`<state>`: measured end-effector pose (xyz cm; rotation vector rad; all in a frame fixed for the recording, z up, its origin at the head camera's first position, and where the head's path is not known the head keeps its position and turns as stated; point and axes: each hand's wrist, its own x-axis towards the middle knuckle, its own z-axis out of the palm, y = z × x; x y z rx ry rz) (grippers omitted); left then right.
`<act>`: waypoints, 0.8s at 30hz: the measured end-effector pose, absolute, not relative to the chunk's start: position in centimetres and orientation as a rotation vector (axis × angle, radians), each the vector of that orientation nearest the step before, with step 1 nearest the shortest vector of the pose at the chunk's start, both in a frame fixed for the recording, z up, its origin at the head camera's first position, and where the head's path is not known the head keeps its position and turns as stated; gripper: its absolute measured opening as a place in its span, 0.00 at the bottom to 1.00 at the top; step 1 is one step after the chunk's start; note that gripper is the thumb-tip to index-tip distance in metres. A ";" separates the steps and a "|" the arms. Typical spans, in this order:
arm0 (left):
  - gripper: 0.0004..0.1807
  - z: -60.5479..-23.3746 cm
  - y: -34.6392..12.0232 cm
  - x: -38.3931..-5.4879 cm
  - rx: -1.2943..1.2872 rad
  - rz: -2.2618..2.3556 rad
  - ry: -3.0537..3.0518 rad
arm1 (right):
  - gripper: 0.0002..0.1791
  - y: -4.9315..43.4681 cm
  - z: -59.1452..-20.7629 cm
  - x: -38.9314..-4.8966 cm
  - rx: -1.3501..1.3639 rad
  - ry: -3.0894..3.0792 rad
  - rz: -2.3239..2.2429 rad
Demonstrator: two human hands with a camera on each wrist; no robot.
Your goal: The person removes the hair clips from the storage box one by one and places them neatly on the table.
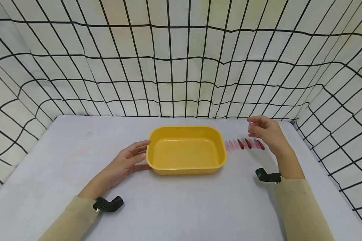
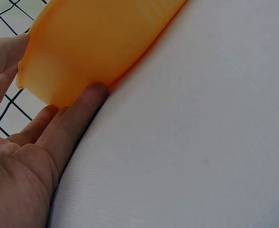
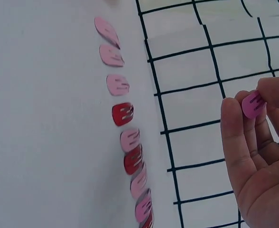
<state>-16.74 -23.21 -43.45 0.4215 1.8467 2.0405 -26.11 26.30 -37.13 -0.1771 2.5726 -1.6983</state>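
A rectangular yellow plastic basin with rounded corners sits on the white table. Against its left end rests my left hand, fingers extended, some fingertips up at the rim and another low on the side wall. To the right of the basin, my right hand is raised and pinches a bright pink hair clip between thumb and fingertips. Below that hand lie several snap hair clips in a row, light pink ones and dark red ones, starting close to the basin's right end.
Black wire grid stands along the back and both sides of the table, with pale sheeting behind it. The white tabletop extends in front of the basin. Each wrist wears a black camera mount.
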 end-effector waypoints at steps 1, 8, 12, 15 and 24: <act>0.29 -43.4 -23.2 -16.7 0.419 2.040 1.848 | 0.16 26.5 -37.3 -26.2 -0.164 2.555 -1.718; 0.29 -43.2 -23.1 -16.7 0.420 2.041 1.856 | 0.18 28.0 -37.9 -26.7 -0.080 2.498 -1.756; 0.29 -43.1 -23.0 -16.6 0.406 2.029 1.869 | 0.17 28.9 -38.5 -26.9 -0.046 2.470 -1.791; 0.29 -43.0 -22.9 -16.6 0.396 2.022 1.877 | 0.14 29.6 -39.0 -27.0 -0.043 2.450 -1.837; 0.29 -42.9 -22.8 -16.5 0.381 2.023 1.882 | 0.21 30.8 -40.0 -26.9 0.091 2.550 -1.765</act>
